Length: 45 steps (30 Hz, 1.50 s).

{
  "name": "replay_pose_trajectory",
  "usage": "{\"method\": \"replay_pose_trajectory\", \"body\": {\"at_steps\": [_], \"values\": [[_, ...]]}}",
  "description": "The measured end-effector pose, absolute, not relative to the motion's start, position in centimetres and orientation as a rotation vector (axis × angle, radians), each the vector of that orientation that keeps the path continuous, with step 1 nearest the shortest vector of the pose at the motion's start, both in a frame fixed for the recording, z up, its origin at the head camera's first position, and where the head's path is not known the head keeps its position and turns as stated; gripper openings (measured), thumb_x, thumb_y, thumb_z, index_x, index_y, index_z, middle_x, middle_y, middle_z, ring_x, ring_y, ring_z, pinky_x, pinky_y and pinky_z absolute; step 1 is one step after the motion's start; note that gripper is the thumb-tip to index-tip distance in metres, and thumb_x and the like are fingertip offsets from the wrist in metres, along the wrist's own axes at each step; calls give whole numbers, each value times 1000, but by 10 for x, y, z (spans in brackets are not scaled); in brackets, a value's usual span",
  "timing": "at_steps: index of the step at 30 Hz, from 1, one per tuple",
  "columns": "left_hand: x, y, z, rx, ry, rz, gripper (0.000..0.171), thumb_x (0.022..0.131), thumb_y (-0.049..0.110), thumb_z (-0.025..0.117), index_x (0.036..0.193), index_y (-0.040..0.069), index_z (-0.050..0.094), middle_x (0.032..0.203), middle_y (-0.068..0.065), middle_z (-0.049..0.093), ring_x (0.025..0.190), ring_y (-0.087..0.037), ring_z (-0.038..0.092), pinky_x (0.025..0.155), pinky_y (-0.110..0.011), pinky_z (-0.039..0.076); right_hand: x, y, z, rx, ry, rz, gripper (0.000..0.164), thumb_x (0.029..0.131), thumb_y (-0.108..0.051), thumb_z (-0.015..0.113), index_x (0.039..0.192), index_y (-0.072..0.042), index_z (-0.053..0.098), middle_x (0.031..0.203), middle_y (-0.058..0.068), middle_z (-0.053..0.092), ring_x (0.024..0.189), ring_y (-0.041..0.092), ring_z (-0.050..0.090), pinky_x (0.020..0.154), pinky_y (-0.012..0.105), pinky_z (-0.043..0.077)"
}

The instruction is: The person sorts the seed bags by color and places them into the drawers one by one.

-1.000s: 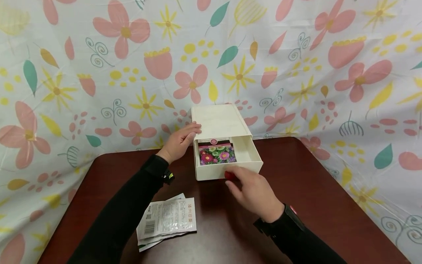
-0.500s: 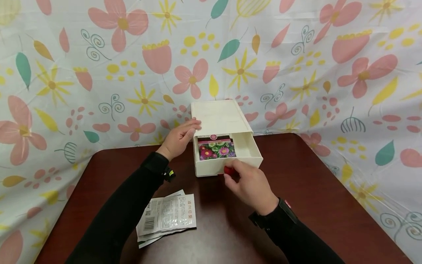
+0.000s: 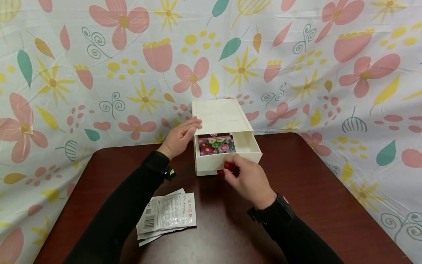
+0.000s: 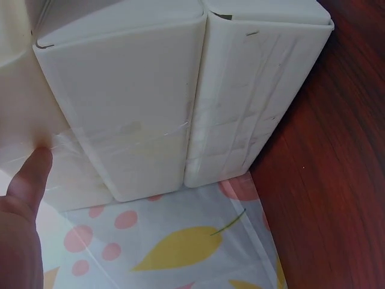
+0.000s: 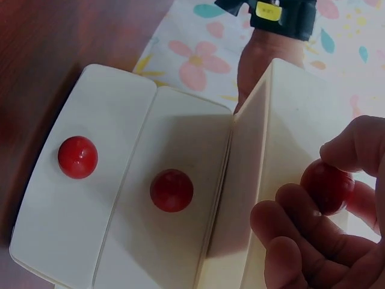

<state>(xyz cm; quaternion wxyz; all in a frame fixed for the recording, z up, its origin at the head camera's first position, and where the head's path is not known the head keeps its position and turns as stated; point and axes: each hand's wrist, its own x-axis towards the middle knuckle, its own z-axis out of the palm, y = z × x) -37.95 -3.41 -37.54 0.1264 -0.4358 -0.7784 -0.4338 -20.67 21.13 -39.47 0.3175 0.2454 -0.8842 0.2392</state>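
A cream-white drawer cabinet (image 3: 222,115) stands at the back of the table, its top drawer (image 3: 208,161) pulled partway out. Inside that drawer, on the left, lies a seed packet (image 3: 217,146) with a picture of pink and purple flowers. My right hand (image 3: 252,180) pinches the drawer's round red knob (image 5: 328,188) between thumb and fingers. With its fingers on the top left edge, my left hand (image 3: 179,137) rests against the cabinet; one finger (image 4: 33,174) touches the side in the left wrist view. Two lower drawers (image 5: 129,138) are closed.
Several white seed packets (image 3: 168,214) with printed backs lie overlapping on the dark red table (image 3: 217,234), near the left forearm. A flower-patterned cloth (image 3: 211,47) hangs right behind the cabinet. Two more red knobs (image 5: 171,190) stick out from the lower drawers.
The top drawer has slid a little further into the cabinet, with my right hand moving along on its knob. Less of the packet inside shows. My left hand keeps its place on the cabinet.
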Motion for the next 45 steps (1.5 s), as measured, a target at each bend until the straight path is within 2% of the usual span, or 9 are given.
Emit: {"method": "replay_pose_trajectory", "body": {"at_steps": [4, 11, 17, 20, 26, 32, 38, 45], "values": [[-380, -34, -376, -1263, -2271, -1260, 35, 109, 21, 43, 131, 4, 65, 146, -4, 52, 142, -11, 32, 114, -29, 25, -210, 211, -394, 627, -2328, 657, 21, 88, -14, 73, 104, -10, 61, 82, 0, 61, 65, 16, 59, 55, 26, 49], [-379, -34, -375, -1251, -2255, -1246, 34, 109, 20, 43, 129, 4, 66, 144, -6, 53, 142, -12, 33, 114, -30, 26, -216, 208, -395, 596, -2304, 675, 18, 88, -15, 73, 100, -11, 61, 83, -2, 62, 71, 9, 61, 60, 28, 53], [-379, -34, -375, -1238, -2272, -1238, 35, 109, 21, 43, 129, 4, 66, 145, -5, 53, 142, -12, 33, 114, -31, 27, -223, 208, -397, 587, -2288, 699, 16, 87, -13, 72, 96, -12, 59, 83, -1, 63, 72, 13, 62, 61, 29, 53], [-379, -34, -375, -1226, -2285, -1236, 36, 109, 22, 43, 129, 4, 66, 145, -4, 52, 143, -12, 32, 114, -31, 27, -228, 207, -397, 579, -2285, 711, 15, 86, -12, 72, 96, -11, 60, 83, -1, 63, 71, 11, 61, 60, 29, 52], [-380, -34, -375, -1213, -2299, -1257, 36, 109, 23, 43, 129, 5, 66, 145, -4, 52, 142, -10, 32, 114, -30, 27, -239, 205, -399, 512, -2306, 747, 17, 86, -10, 70, 100, -12, 60, 77, -3, 61, 57, 7, 50, 50, 28, 43], [-378, -35, -374, -1215, -2303, -1287, 36, 109, 23, 42, 129, 6, 66, 145, -4, 52, 143, -9, 30, 113, -28, 26, -248, 204, -400, 474, -2327, 799, 15, 89, -11, 67, 103, -11, 62, 73, -2, 60, 51, 8, 47, 47, 30, 41], [-379, -35, -375, -1206, -2302, -1300, 36, 109, 24, 42, 129, 6, 66, 145, -3, 52, 143, -9, 30, 113, -28, 27, -263, 202, -399, 428, -2341, 806, 12, 89, -13, 65, 101, -13, 62, 73, -2, 61, 54, 11, 49, 50, 31, 42], [-379, -34, -374, -1206, -2287, -1328, 33, 109, 23, 45, 126, 7, 68, 143, -3, 54, 142, -9, 32, 113, -28, 29, -276, 201, -396, 385, -2349, 823, 15, 91, -13, 64, 106, -13, 62, 78, 1, 65, 58, 14, 55, 52, 32, 44]]}}
